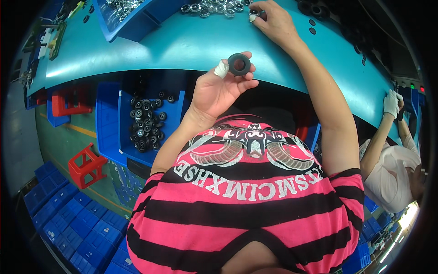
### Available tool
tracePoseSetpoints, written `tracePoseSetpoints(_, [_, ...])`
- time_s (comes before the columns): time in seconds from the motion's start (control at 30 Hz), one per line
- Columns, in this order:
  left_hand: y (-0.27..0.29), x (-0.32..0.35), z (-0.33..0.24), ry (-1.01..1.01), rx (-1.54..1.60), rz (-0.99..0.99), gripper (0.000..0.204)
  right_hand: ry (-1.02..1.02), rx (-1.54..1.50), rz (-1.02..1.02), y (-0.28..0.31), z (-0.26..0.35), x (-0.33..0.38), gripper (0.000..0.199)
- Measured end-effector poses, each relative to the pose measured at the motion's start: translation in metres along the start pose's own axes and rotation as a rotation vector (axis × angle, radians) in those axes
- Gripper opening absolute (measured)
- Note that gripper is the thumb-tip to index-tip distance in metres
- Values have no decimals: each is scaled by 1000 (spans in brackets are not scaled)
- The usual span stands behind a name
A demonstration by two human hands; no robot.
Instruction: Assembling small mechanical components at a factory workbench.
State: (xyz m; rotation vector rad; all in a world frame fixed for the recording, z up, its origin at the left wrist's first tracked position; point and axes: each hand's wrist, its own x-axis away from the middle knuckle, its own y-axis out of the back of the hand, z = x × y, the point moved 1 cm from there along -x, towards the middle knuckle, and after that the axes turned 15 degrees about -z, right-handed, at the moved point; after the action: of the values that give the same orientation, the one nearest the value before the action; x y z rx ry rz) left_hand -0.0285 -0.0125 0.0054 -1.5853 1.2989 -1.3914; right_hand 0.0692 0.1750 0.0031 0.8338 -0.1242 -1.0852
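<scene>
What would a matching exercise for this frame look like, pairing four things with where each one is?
Things:
1. black ring
2. right hand
3. blue bin of black rings
4. red stool

Places:
A. on the floor beside the stacked blue crates
B. below the edge of the teal table
C. held up in the fingers of the left hand
D. at the row of metal rings on the far part of the table

Pairs: 1-C, 2-D, 3-B, 4-A

1 head-worn fisheye view, looking steeply down, close over the torso (edges bending), teal table [182, 45] ahead
</scene>
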Motion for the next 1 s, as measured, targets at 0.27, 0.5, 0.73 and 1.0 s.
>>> tracePoseSetpoints(0.27, [2, -5, 0, -54, -54, -32, 48, -121, -361, -107, 61, 1, 55, 32])
tracePoseSetpoints(0.5, [6, -9, 2, -19, -53, -6, 52, -469, -816, -54, 63, 23, 109, 38])
tracePoseSetpoints(0.73, [5, -9, 3, -13, -79, -15, 54, -509, -865, -90, 64, 32, 123, 36])
tracePoseSetpoints(1.0, [0, -7, 7, -71, -164, -86, 53, -507, -925, -136, 63, 38, 126, 30])
